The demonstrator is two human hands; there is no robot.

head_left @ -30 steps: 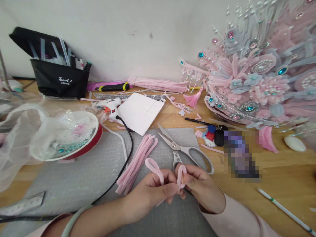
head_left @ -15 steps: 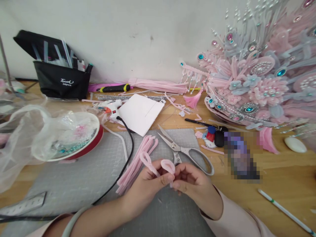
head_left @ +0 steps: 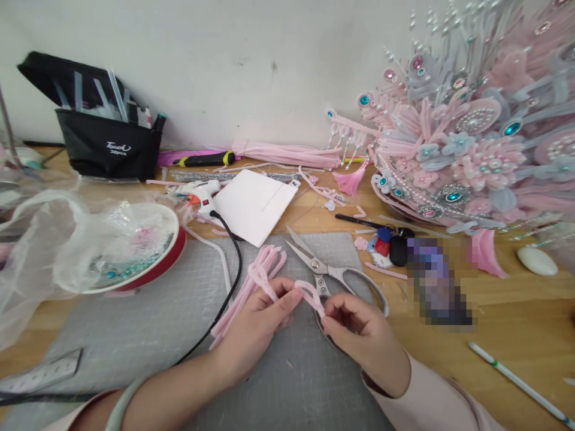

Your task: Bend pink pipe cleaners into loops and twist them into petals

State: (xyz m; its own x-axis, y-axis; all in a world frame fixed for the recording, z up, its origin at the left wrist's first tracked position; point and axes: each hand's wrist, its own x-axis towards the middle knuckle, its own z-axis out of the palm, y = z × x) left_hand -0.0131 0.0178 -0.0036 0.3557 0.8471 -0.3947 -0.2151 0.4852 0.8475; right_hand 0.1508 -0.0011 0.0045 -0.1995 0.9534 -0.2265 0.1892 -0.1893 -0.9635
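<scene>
Between my hands is a pink pipe cleaner loop (head_left: 309, 293), bent into a narrow oval. My left hand (head_left: 272, 308) pinches its left end between thumb and finger. A second looped pink pipe cleaner (head_left: 259, 276) sticks up from the same hand. My right hand (head_left: 359, 332) is closed on the loop's twisted right end. Just behind my hands, grey-handled scissors (head_left: 320, 267) lie with blades apart. A bundle of pink pipe cleaners (head_left: 242, 296) rests on the grey cutting mat (head_left: 144, 335), partly behind my left hand.
A glue gun (head_left: 204, 197) with a black cord stands behind the mat beside a white card (head_left: 254, 206). At left are a bead bowl (head_left: 179, 248) and a black pouch (head_left: 110, 146). A pink jewelled headpiece (head_left: 467, 149), keys (head_left: 399, 246) and a pen (head_left: 516, 383) lie right.
My hands have drawn apart, the right moving slightly right and down. The loop between them has stretched from a rounded shape to a longer, narrower one.
</scene>
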